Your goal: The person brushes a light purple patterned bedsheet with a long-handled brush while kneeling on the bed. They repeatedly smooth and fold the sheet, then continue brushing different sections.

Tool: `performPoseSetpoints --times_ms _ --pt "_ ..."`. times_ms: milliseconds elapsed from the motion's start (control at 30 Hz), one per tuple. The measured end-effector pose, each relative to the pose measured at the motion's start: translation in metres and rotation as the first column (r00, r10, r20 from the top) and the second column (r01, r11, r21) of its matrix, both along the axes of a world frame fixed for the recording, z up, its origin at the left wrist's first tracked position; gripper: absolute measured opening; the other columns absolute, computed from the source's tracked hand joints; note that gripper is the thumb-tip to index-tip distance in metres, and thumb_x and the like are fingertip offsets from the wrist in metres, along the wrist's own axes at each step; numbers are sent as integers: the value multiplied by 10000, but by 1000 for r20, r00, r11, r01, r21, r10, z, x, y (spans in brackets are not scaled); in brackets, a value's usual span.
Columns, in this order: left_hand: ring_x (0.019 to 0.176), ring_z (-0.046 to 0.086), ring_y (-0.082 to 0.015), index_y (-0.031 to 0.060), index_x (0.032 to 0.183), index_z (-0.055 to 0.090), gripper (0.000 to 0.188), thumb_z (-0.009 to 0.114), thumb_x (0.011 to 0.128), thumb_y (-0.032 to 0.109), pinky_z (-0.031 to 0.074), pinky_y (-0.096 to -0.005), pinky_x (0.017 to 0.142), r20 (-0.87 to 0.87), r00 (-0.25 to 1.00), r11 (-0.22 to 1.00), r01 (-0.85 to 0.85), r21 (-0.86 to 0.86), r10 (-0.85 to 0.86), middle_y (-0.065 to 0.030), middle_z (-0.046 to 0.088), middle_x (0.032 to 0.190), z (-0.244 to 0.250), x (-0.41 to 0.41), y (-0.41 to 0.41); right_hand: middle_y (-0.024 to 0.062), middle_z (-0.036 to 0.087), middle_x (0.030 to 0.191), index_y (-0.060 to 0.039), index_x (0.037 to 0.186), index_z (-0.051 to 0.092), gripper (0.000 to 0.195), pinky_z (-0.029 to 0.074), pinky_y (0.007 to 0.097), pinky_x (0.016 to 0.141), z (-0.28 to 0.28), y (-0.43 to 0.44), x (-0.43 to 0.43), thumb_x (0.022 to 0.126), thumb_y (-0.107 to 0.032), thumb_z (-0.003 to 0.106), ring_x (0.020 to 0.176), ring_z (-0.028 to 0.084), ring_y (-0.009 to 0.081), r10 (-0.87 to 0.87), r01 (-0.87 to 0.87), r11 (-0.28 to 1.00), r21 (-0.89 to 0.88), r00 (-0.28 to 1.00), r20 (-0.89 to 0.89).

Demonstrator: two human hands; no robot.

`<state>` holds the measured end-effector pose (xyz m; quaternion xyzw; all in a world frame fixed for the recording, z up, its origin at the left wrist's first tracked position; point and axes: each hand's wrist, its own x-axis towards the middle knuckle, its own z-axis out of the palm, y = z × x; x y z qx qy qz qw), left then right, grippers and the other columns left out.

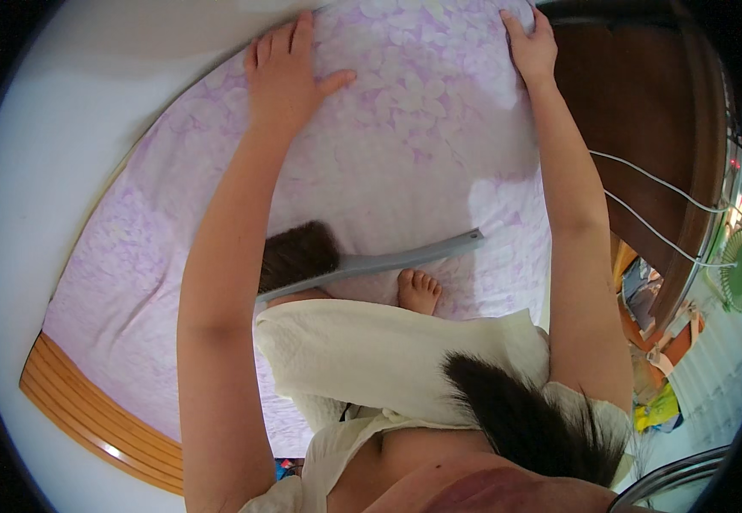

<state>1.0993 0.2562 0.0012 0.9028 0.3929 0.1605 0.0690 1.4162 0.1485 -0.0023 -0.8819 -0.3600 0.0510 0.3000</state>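
My left hand point(284, 80) lies palm down on the lilac floral bed sheet point(403, 167), thumb spread, its fingertips at the sheet's far edge beside the wall. At the far right corner of the bed, my right hand point(533, 51) grips the sheet's edge, with the thumb on one side and the fingers on the other. A bed brush point(371, 261) with dark bristles and a grey plastic handle rests on the sheet in front of my legs. My left forearm hides the end of its head.
A white wall point(57, 134) runs along the left. Wooden slatted trim point(95, 429) borders the bed's near left. To the right stands a dark brown wooden panel point(640, 109), crossed by white cables point(656, 179). Beyond are a green fan point(736, 269) and a yellow bag point(659, 407). My bare foot point(419, 292) is on the sheet.
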Motion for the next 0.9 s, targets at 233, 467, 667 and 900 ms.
performPoseSetpoints --times_ms 233,467,667,900 --pt "1013 521 -275 100 949 611 315 712 700 264 370 -419 920 -64 965 967 251 -35 -253 -61 567 1021 47 -9 -8 178 507 1189 21 1220 474 585 380 336 961 33 -84 -26 789 -290 717 1118 498 271 26 -66 894 442 995 96" --pt "1056 507 -277 79 844 574 166 604 684 110 423 -399 879 -83 820 813 539 -219 -566 -90 553 1085 88 -54 -94 136 383 1247 19 1246 293 561 312 349 1015 32 -268 -104 820 -83 644 1174 401 219 -6 30 943 332 997 -75" --pt "1147 477 -277 65 838 575 119 557 729 107 406 -393 947 -123 729 732 633 -252 -674 -112 517 1227 71 -80 -149 130 483 1179 17 1202 420 401 367 324 964 0 -353 -166 812 -13 508 1117 469 222 -280 366 901 235 902 -329" --pt "1172 467 -289 57 853 583 123 568 731 63 415 -410 939 -95 706 707 676 -208 -702 -105 495 1260 72 -99 -167 142 527 1196 -22 1163 527 313 449 330 880 81 -306 -146 854 -57 556 1058 528 261 -261 198 925 323 951 167"
